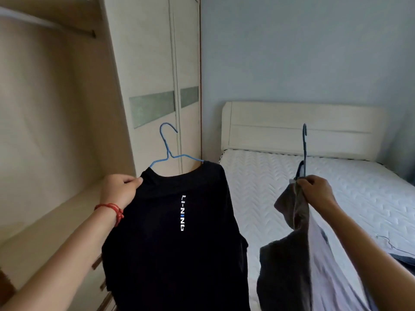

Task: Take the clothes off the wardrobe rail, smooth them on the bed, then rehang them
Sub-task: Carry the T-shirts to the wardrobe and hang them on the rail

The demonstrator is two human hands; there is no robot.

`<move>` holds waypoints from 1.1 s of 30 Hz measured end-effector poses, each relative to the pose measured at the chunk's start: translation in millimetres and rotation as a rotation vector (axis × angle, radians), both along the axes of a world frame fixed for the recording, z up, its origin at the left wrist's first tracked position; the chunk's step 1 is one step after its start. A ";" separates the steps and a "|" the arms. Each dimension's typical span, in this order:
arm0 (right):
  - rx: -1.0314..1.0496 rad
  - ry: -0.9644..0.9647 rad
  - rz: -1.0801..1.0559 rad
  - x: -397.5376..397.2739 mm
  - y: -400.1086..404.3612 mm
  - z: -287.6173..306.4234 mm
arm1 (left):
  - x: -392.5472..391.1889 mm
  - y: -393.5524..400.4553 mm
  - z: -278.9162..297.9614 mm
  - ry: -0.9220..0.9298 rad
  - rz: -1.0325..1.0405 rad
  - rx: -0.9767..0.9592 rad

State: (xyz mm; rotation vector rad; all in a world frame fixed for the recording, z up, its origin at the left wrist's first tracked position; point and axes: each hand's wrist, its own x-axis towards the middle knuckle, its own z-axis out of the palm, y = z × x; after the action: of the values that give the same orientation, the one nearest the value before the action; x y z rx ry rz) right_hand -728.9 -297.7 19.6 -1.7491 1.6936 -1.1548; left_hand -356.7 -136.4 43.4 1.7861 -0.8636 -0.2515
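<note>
I see my left hand (120, 191) held up in front of the open wardrobe (56, 122), its fingers curled round the left shoulder of a black shirt (175, 239). The shirt hangs on a light blue hanger (167, 145), whose hook stands free in the air and rests on no rail. White lettering runs down the middle of the shirt, and a red cord (111, 211) circles my left wrist. To the right, my right hand (315, 190) grips the neck of a dark hanger (303, 149), fingers closed tight round it together with the bunched top of the clothes. From it hang a grey garment (289, 254) on the left and a pale lilac garment (330, 265) on the right, both draped down toward the near edge of the view. The two bundles are held apart, well clear of each other. Behind them, on the far right, is the bed (280, 176) with its white quilted mattress and white headboard. A further piece of blue clothing (404, 258) lies at the bed's near right edge, with a thin hanger wire showing just above it. The closed wardrobe doors (157, 75) stand behind the black shirt.
</note>
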 end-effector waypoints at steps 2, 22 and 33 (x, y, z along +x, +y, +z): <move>0.022 -0.009 0.059 17.5 15.6 14.9 | 4.2 13.3 5.0 0.100 -0.011 0.074; 0.021 -0.011 0.670 187.2 9.7 76.8 | 53.1 41.3 42.7 0.325 0.130 -0.025; 0.003 0.028 0.690 352.6 6.7 78.0 | 185.9 36.5 37.9 0.032 0.080 -0.145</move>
State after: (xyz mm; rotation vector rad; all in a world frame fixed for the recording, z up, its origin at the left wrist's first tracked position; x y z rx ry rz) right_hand -376.3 -290.9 97.6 -2.1007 0.9526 -0.8027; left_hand -170.9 -99.9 81.3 1.6726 -0.7666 -0.1614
